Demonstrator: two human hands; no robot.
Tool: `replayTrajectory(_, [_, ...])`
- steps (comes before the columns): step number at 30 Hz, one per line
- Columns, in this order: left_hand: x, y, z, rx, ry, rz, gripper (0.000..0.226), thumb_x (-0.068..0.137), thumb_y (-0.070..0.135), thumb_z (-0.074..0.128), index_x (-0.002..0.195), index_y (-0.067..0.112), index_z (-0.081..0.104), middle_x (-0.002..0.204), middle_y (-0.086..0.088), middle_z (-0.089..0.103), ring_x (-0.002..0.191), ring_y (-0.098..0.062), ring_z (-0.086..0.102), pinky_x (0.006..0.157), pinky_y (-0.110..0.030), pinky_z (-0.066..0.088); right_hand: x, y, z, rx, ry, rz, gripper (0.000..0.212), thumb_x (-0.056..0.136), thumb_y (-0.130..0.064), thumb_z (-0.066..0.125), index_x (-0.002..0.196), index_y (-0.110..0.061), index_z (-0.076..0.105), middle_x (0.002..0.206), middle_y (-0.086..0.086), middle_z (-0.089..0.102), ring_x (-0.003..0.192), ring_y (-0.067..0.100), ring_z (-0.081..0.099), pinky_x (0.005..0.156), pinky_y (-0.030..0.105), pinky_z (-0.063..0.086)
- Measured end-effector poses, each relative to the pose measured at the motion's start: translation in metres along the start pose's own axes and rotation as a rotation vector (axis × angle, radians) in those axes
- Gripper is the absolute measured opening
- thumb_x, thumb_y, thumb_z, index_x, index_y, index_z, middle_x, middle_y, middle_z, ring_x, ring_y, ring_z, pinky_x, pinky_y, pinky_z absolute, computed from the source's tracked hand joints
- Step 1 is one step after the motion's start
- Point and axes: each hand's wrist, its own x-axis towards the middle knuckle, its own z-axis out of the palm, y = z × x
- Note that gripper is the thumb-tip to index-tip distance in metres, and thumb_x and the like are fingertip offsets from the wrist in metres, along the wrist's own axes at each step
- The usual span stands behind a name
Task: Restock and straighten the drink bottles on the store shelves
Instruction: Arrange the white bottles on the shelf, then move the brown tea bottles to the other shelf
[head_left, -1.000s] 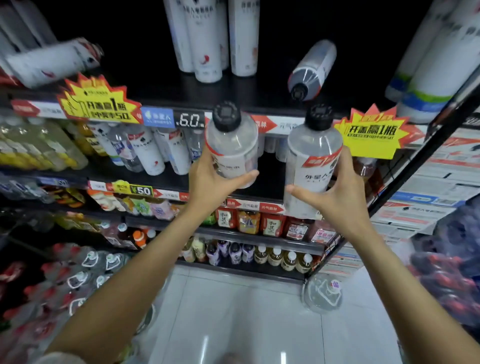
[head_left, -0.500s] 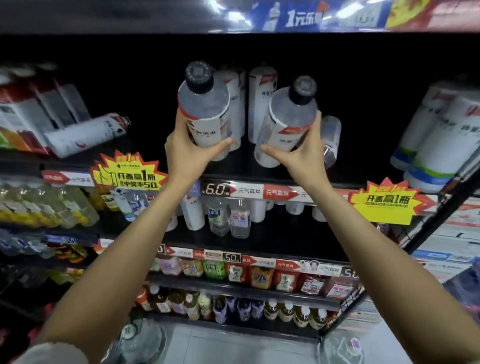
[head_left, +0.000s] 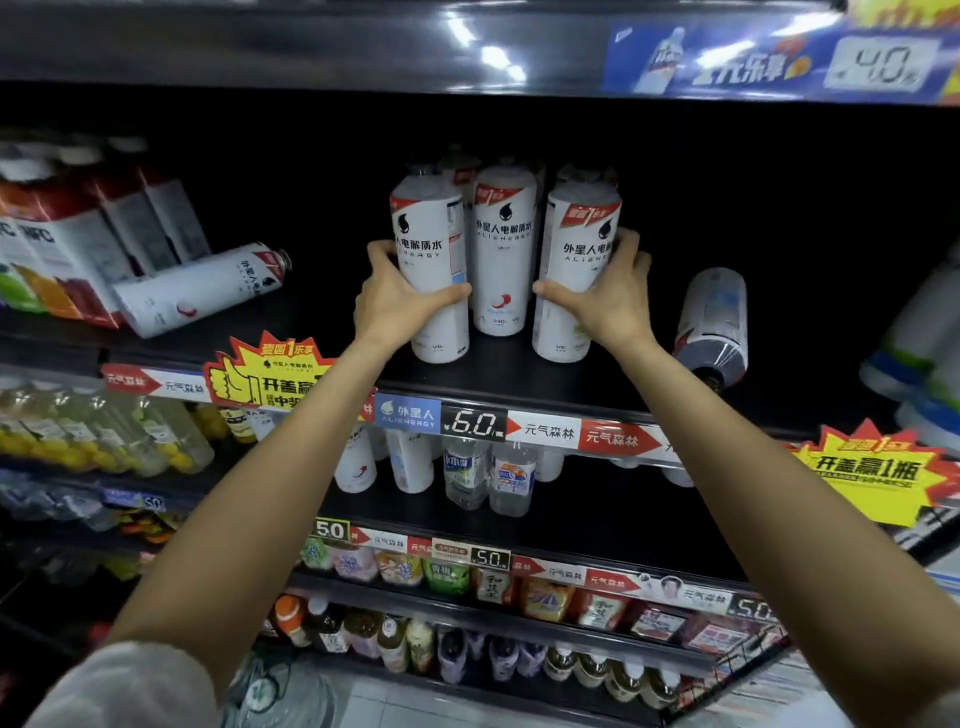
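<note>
My forearms reach up and away from me toward the shelf (head_left: 519, 379), a grey sleeve (head_left: 130, 686) bunched at my left elbow. Below my arms run the lower shelves, with small tea bottles (head_left: 571, 670) lowest, pouch drinks (head_left: 447, 571) above them, and two clear water bottles (head_left: 488, 475) under the price rail (head_left: 475, 423) that reads 6.0.

My left hand (head_left: 402, 296) wraps around the left white bottle (head_left: 431, 270), thumb across the front, fingers curled around its far left side. My right hand (head_left: 605, 291) grips the right white bottle (head_left: 574, 270) the same way, thumb in front, fingers hooked round its right side. Both bottles stand upright with their bases on the shelf, just behind the front edge.

Between my hands and slightly farther back stands a third white bottle (head_left: 503, 249), upright, close beside both bottles I hold. More white bottles are behind it in the dark, too dim to count.

Out past my right hand a grey-and-white bottle (head_left: 714, 325) lies on the same shelf with its cap end pointing toward me. Well off to the left of my left hand another white bottle (head_left: 202, 288) lies on its side, leaning against a pack of cartons (head_left: 67, 249). A yellow starburst tag (head_left: 260, 376) hangs from the rail under my left wrist, and another (head_left: 872, 473) hangs to the right of my right forearm.
</note>
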Motion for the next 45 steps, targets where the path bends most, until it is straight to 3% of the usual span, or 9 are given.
replayTrajectory(4, [0.006,-0.001,0.006,-0.023,0.002,0.027,0.091,0.068,0.043,0.083,0.135,0.013,0.031,0.130,-0.006,0.059,0.116,-0.026,0.058,0.091,-0.036,0.046,-0.001,0.004,0.000,-0.034,0.027,-0.032,0.096,0.066,-0.038,0.085,0.138,-0.011,0.028,0.137,0.016,0.033,0.120,0.031,0.045,0.096,0.029,0.037])
replayTrajectory(10, [0.013,0.000,0.017,-0.068,0.011,0.020,0.089,0.071,0.042,0.082,0.137,0.012,0.031,0.132,-0.006,0.057,0.120,-0.024,0.056,0.092,-0.031,0.043,-0.004,0.007,0.001,-0.005,0.051,-0.037,0.094,0.065,-0.042,0.084,0.137,-0.012,0.030,0.133,0.012,0.046,0.118,0.027,0.051,0.099,0.046,0.045])
replayTrajectory(14, [0.008,-0.003,0.021,-0.051,0.030,0.000,0.090,0.073,0.045,0.079,0.141,0.011,0.030,0.137,-0.008,0.052,0.124,-0.026,0.052,0.100,-0.041,0.045,-0.015,0.011,-0.003,-0.106,0.078,-0.053,0.078,0.078,-0.038,0.075,0.138,-0.007,0.037,0.134,0.015,0.044,0.126,0.030,0.040,0.105,0.037,0.035])
replayTrajectory(18, [-0.019,-0.003,0.019,-0.070,0.142,-0.026,0.074,0.080,0.035,0.072,0.141,0.012,0.037,0.139,-0.006,0.049,0.126,-0.023,0.047,0.103,-0.045,0.041,-0.047,0.010,-0.017,-0.115,0.122,-0.149,0.055,0.088,-0.029,0.064,0.135,-0.008,0.045,0.131,0.012,0.048,0.121,0.026,0.045,0.096,0.025,0.032])
replayTrajectory(24, [-0.125,0.019,0.023,-0.229,0.089,0.184,0.025,0.093,0.018,0.061,0.117,0.016,0.056,0.106,0.011,0.063,0.103,-0.002,0.058,0.091,-0.022,0.047,-0.117,0.035,-0.043,-0.123,0.023,-0.447,0.029,0.094,-0.022,0.054,0.120,-0.010,0.057,0.107,0.002,0.063,0.098,0.015,0.060,0.082,0.034,0.050])
replayTrajectory(30, [-0.215,0.001,0.064,-0.022,-0.044,0.490,0.015,0.096,0.019,0.057,0.104,0.010,0.065,0.096,0.004,0.069,0.089,-0.009,0.065,0.077,-0.032,0.054,-0.179,0.102,-0.075,-0.345,-0.202,-0.601,0.026,0.093,-0.027,0.049,0.110,-0.013,0.062,0.084,-0.002,0.068,0.074,0.017,0.065,0.051,0.032,0.050])
replayTrajectory(35, [-0.250,-0.051,0.126,0.171,-0.074,0.679,0.017,0.093,0.018,0.058,0.095,0.012,0.073,0.091,0.002,0.072,0.083,-0.011,0.065,0.073,-0.031,0.054,-0.211,0.185,-0.083,-0.250,-0.345,-0.383,0.023,0.090,-0.021,0.061,0.112,-0.015,0.062,0.092,-0.003,0.066,0.086,0.014,0.064,0.069,0.039,0.055])
replayTrajectory(40, [-0.247,-0.094,0.190,0.212,-0.083,0.364,0.030,0.089,0.027,0.057,0.115,0.015,0.066,0.107,-0.002,0.067,0.100,-0.023,0.061,0.082,-0.039,0.051,-0.216,0.252,-0.074,-0.244,-0.321,-0.204,0.026,0.087,-0.017,0.066,0.113,-0.013,0.062,0.110,0.004,0.061,0.101,0.023,0.059,0.085,0.043,0.050])
replayTrajectory(45, [-0.234,-0.110,0.236,0.153,-0.253,0.151,0.046,0.088,0.030,0.064,0.131,0.019,0.051,0.123,0.001,0.060,0.104,-0.013,0.058,0.086,-0.030,0.047,-0.208,0.282,-0.070,-0.326,-0.140,-0.166,0.029,0.088,-0.023,0.058,0.113,-0.009,0.061,0.109,0.009,0.061,0.103,0.030,0.056,0.087,0.040,0.045])
